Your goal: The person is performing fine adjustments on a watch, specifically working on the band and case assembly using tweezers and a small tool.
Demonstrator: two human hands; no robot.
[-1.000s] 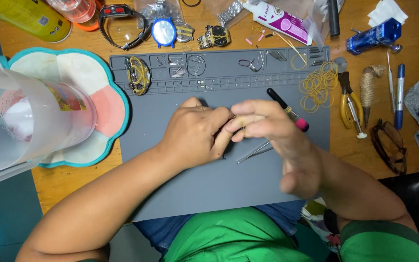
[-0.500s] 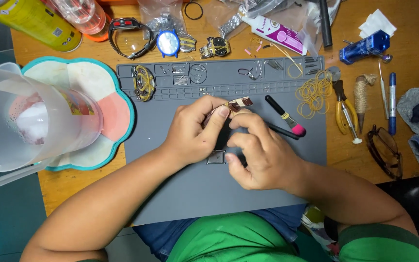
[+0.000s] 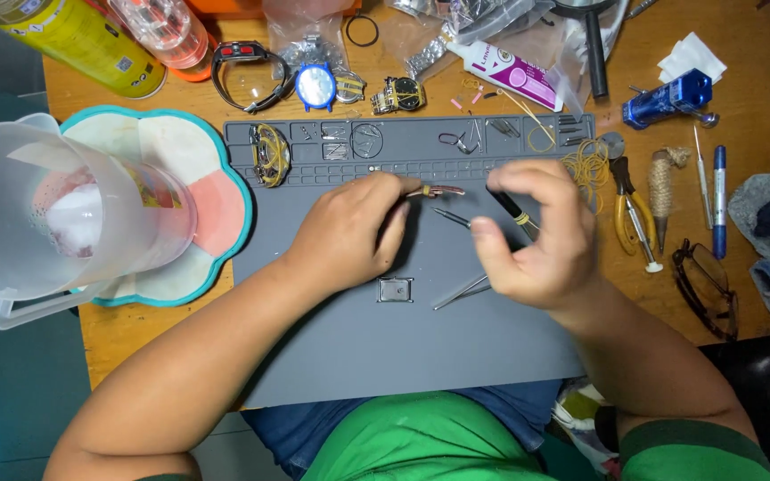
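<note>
My left hand [image 3: 349, 233] rests on the grey work mat [image 3: 331, 356] and pinches a small brown strap piece [image 3: 436, 191] at its fingertips. My right hand [image 3: 536, 242] hovers to the right of it, thumb and fingers closed on a thin dark pointed tool [image 3: 452, 216] whose tip points toward the strap piece. A black pen-like tool with a yellow band [image 3: 511, 207] lies under the right fingers. A small square watch case [image 3: 395, 289] lies flat on the mat below both hands. Metal tweezers [image 3: 461, 291] lie beside it.
A translucent jug [image 3: 46, 214] stands on a flower-shaped tray [image 3: 220, 209] at the left. Watches [image 3: 316, 86], a glue tube [image 3: 510, 76] and a yellow can [image 3: 82, 40] line the back. Pliers [image 3: 630, 214], twine [image 3: 661, 191], a pen [image 3: 719, 200] and glasses [image 3: 706, 285] lie at the right.
My hands have drawn apart, the right one moving right. The square watch case they covered now lies bare on the mat, and the strap piece stays in my left fingers.
</note>
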